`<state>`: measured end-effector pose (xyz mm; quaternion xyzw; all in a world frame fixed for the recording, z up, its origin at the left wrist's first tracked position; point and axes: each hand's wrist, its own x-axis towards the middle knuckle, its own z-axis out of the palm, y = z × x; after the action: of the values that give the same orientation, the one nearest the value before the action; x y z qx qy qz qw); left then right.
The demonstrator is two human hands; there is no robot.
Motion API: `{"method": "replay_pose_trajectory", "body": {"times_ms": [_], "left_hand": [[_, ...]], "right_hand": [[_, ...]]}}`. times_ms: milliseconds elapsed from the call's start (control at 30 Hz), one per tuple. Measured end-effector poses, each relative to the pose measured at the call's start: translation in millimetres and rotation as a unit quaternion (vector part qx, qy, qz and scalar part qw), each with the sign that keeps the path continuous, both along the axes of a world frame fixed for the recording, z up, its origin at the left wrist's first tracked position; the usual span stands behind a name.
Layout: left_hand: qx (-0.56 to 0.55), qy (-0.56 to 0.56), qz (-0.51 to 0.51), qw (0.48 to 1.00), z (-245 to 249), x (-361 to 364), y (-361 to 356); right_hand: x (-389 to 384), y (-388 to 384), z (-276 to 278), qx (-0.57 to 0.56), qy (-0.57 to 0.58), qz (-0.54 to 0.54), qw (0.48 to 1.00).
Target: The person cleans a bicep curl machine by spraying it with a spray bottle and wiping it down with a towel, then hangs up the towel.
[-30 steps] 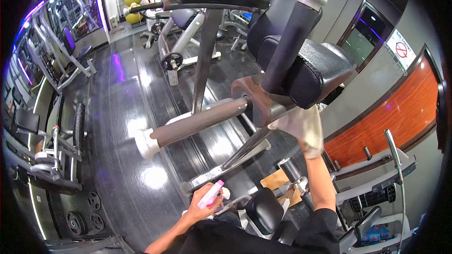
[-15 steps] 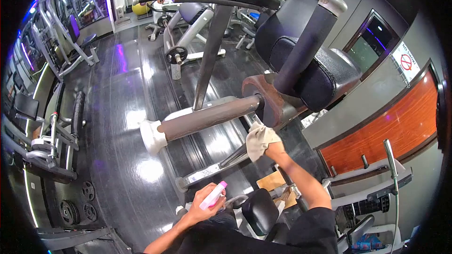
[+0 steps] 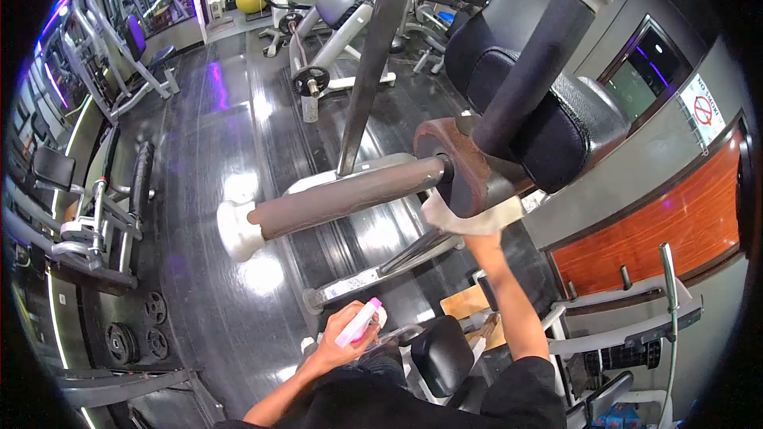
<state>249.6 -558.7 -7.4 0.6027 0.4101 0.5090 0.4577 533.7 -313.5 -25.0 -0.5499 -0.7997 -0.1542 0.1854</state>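
Observation:
My left hand (image 3: 338,337) is wrapped round a white and pink spray bottle (image 3: 360,326), low in front of my body. Further forward, my right hand (image 3: 483,246) grips a beige cloth (image 3: 477,219), which spreads along the underside of a worn brown-edged bracket (image 3: 467,167) on an exercise machine. From that bracket a brown padded roller (image 3: 354,197) reaches left to a white end cap (image 3: 240,230). A dark padded post (image 3: 534,71) rises from it beside the machine's black seat (image 3: 592,123). My right fingers are partly hidden by the cloth.
Below my hands is a small black pad (image 3: 442,356). Weight plates (image 3: 121,342) lie at the lower left, near another machine (image 3: 95,222). A barbell bench (image 3: 338,48) stands further back. To the right are a grey wall with an orange panel (image 3: 652,226) and a metal rack (image 3: 620,334).
My right hand has moved slightly right and up with the cloth, which now stretches wide under the bracket. My left hand keeps the spray bottle in nearly the same place. The view has shifted slightly.

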Motion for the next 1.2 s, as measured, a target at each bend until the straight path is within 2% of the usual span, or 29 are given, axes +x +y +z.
{"method": "replay_pose_trajectory", "body": {"times_ms": [33, 100, 167, 233, 267, 300, 367, 400, 433, 500, 567, 633, 700, 733, 767, 800, 833, 867, 900, 933, 967, 1033, 1100, 1167, 1200], "left_hand": [[-0.02, -0.007, -0.005, 1.0, 0, 0, -2], [-0.042, -0.007, 0.003, 0.999, -2, -1, -5], [-0.014, 0.001, 0.016, 1.0, -5, -3, -7], [-0.035, 0.021, 0.017, 0.999, -4, -7, -8], [-0.046, 0.023, 0.042, 0.998, -6, -7, -9], [-0.056, 0.024, 0.066, 0.996, -7, -6, -10], [-0.072, -0.005, 0.071, 0.995, -11, -4, -13], [-0.09, -0.037, 0.073, 0.993, -11, -3, -10], [-0.085, -0.037, 0.063, 0.994, -7, -1, -7], [-0.091, -0.072, 0.055, 0.992, 1, 6, -2], [-0.082, -0.078, 0.024, 0.993, 8, 12, 8], [-0.074, -0.084, -0.006, 0.994, 17, 19, 19], [-0.048, -0.055, -0.031, 0.997, 27, 27, 28], [0.001, -0.017, -0.029, 0.999, 36, 31, 35], [0.005, -0.016, -0.029, 0.999, 43, 33, 39], [0.051, 0.01, -0.033, 0.998, 50, 35, 44], [0.095, 0.038, -0.036, 0.994, 55, 36, 46], [0.162, 0.061, -0.031, 0.984, 53, 36, 51], [0.166, 0.064, -0.028, 0.984, 54, 36, 49], [0.106, 0.021, -0.019, 0.994, 54, 36, 44], [0.046, -0.022, -0.01, 0.999, 56, 35, 39], [0.035, -0.038, -0.007, 0.999, 63, 29, 33], [-0.004, -0.095, -0.003, 0.995, 54, 21, 24], [0.031, -0.064, -0.002, 0.997, 46, 9, 16], [0.023, -0.106, 0.006, 0.994, 48, 5, 10]], "right_hand": [[15, 6, -66, 0.04, 0.07, 0.058, 0.995], [1, -6, -115, -0.066, -0.152, 0.027, 0.986], [-5, -12, -172, -0.101, -0.143, 0.115, 0.978], [-24, -24, -198, -0.166, -0.123, 0.057, 0.977], [-35, -15, -202, -0.291, -0.126, 0.044, 0.947], [-32, -13, -211, -0.288, -0.123, 0.045, 0.949], [-15, -19, -228, -0.045, -0.093, 0.141, 0.985], [-8, -19, -214, 0.008, -0.104, 0.16, 0.982], [-4, -20, -183, 0.013, -0.105, 0.15, 0.983], [-1, -24, -113, -0.138, -0.174, 0.08, 0.972], [15, -16, -68, 0.02, -0.129, 0.1, 0.986], [35, 5, -23, 0.09, -0.122, 0.161, 0.975], [58, 32, 1, 0.159, -0.07, 0.12, 0.977], [50, 32, 44, 0.139, -0.035, 0.119, 0.982], [34, 17, 106, 0.12, 0.001, 0.119, 0.986], [16, 3, 151, 0.119, -0.042, 0.063, 0.99], [19, 9, 140, 0.123, -0.04, 0.063, 0.99], [26, 21, 111, 0.184, -0.05, 0.057, 0.98], [32, 33, 82, 0.245, -0.06, 0.051, 0.966], [34, 40, 54, 0.332, -0.133, 0.074, 0.931], [27, 37, 38, 0.329, -0.045, 0.063, 0.941], [12, 7, 56, 0.229, 0.038, 0.273, 0.933], [16, -3, 6, 0.184, -0.012, 0.23, 0.956], [3, -34, -1, 0.084, 0.124, 0.211, 0.966], [-7, -51, 7, 0.085, 0.122, 0.215, 0.965]]}}
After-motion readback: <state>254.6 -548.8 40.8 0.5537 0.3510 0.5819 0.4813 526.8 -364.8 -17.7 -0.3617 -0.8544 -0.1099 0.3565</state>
